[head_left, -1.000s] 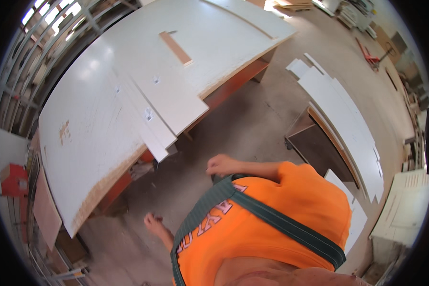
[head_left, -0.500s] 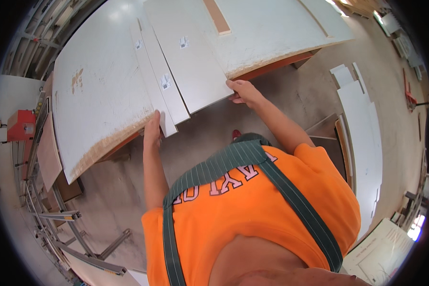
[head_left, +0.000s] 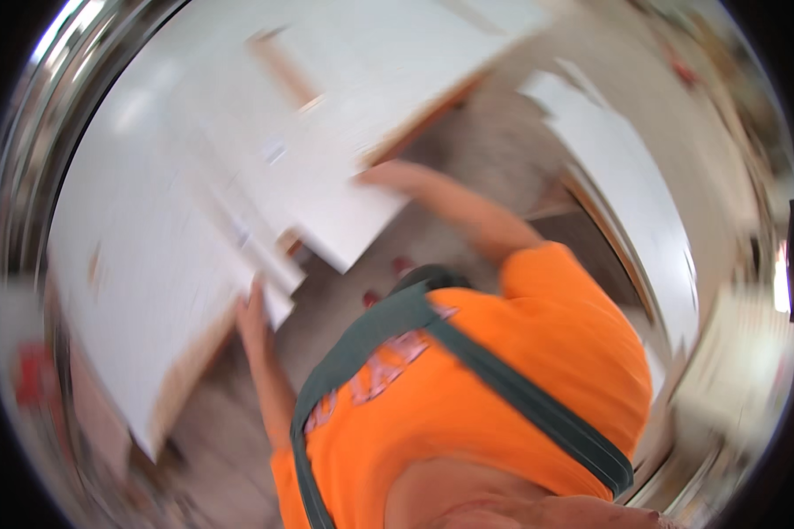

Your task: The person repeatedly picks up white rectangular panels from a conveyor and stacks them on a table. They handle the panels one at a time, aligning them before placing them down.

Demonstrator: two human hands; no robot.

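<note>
Two narrow white boards (head_left: 276, 268) lie side by side on a large white panel (head_left: 141, 220), their ends sticking out past its chipped front edge. My left hand (head_left: 254, 309) is closed at the left side of the outer narrow board, with some fingers hidden under it. To their right, a wide white board (head_left: 335, 225) with a paper label juts out over the floor. My right hand (head_left: 386, 175) is closed on its right edge. A gap now separates the wide board from the narrow ones, with brown wood showing inside. Motion blurs both hands.
A bare brown strip (head_left: 284, 70) lies farther back on the panel. Long white boards (head_left: 617, 167) are stacked to my right, beside a dark brown panel (head_left: 591, 251). A blurred red machine (head_left: 35, 375) stands at the far left. My red shoes (head_left: 402, 264) show below.
The wide board has shifted right, away from the narrow boards, and reaches farther past my right hand. My view has turned, swinging the panel leftward and down in the picture.
</note>
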